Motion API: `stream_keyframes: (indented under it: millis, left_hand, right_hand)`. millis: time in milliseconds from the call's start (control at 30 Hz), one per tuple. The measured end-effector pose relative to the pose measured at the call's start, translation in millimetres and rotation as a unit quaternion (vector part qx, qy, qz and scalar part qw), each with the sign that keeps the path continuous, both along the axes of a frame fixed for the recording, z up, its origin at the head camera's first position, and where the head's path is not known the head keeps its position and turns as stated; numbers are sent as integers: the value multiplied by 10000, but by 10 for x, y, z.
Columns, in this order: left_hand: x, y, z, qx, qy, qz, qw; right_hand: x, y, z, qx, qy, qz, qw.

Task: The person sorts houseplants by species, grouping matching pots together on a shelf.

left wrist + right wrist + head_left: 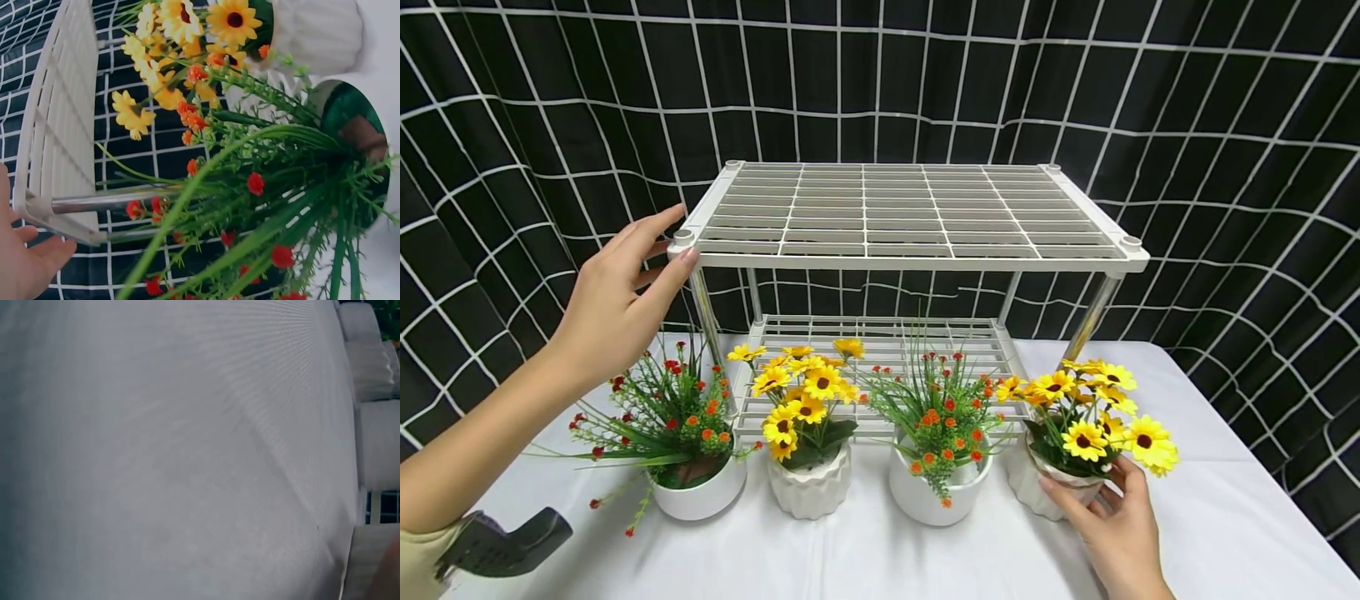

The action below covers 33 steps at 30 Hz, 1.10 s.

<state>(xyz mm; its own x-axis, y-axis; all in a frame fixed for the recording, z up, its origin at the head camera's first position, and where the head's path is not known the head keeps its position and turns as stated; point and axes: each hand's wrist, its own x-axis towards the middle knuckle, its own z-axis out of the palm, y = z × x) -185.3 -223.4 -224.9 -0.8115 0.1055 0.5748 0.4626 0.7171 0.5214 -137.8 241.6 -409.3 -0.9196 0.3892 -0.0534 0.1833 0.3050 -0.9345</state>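
Observation:
A white metal shelf rack (910, 262) with two wire tiers stands on the table. At its upper tier's front left corner is my left hand (613, 287), thumb tip at the front edge and fingers extended along the side. At the far right, my right hand (1116, 525) grips a fluted white flowerpot of yellow sunflowers (1086, 439), thumb on its front and fingers at its right side. Part of that pot (369, 565) shows in the right wrist view. In the left wrist view, red and orange flowers (255, 184) spread below the rack's corner.
Left of the held pot, three more flowerpots line the rack's front: a smooth white pot (936, 500), a fluted pot (811, 487) with sunflowers and a low round pot (700, 496). White cloth (865, 558) covers the table. A black curtain (910, 83) with white grid lines hangs behind.

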Motion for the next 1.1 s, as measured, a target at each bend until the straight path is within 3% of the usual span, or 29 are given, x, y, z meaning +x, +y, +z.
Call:
stream_keyframes:
  millis: [300,800,933,1100]
  left_hand:
    - [-74,119,-9,-28,109,-24,9999]
    - [-107,147,17,-173,33,-89,9998]
    - [-107,132,37,-240,17,-63,9997]
    - [-99,104,73,-342,-42,-31,9994]
  right_hand:
    - [23,-57,-38,145,344,-180,9991]
    - [32,117,-6,553,128,67,9984]
    - [33,177,33,635,-59,368,9973]
    - [5,339,31,847,34,1218,9889]
